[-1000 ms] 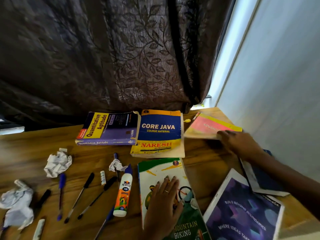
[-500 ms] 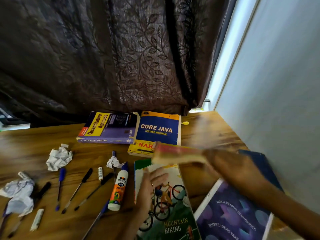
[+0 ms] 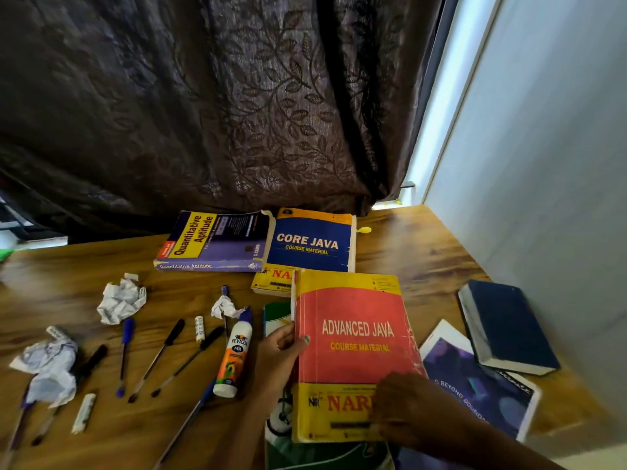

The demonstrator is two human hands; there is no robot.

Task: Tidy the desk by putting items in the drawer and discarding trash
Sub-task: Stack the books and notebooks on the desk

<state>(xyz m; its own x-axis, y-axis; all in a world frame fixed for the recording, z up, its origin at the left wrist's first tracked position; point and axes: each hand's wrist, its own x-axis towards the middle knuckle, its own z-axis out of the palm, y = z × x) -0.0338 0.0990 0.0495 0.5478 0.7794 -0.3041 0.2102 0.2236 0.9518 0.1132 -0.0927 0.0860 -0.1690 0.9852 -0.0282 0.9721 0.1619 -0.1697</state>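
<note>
A red and yellow "Advanced Java" book [image 3: 353,337] lies on top of the green mountain-biking book [image 3: 276,318] at the front middle of the wooden desk [image 3: 417,252]. My left hand [image 3: 280,354] grips its left edge, thumb on the cover. My right hand [image 3: 403,407] holds its lower right corner. Crumpled papers lie at the left [image 3: 120,301], at the far left [image 3: 51,364] and in the middle [image 3: 225,307]. Several pens [image 3: 159,357] and a Fevicol glue bottle [image 3: 235,354] lie between them.
"Quantitative Aptitude" [image 3: 213,242] and "Core Java" [image 3: 310,242] books sit at the back by a dark curtain [image 3: 210,103]. A dark blue book [image 3: 507,325] and a purple notebook [image 3: 475,381] lie at the right beside a grey wall [image 3: 549,157].
My right hand has carried the red book from the back right corner and set it on the green book. My left hand has shifted from the green cover to the red book's edge.
</note>
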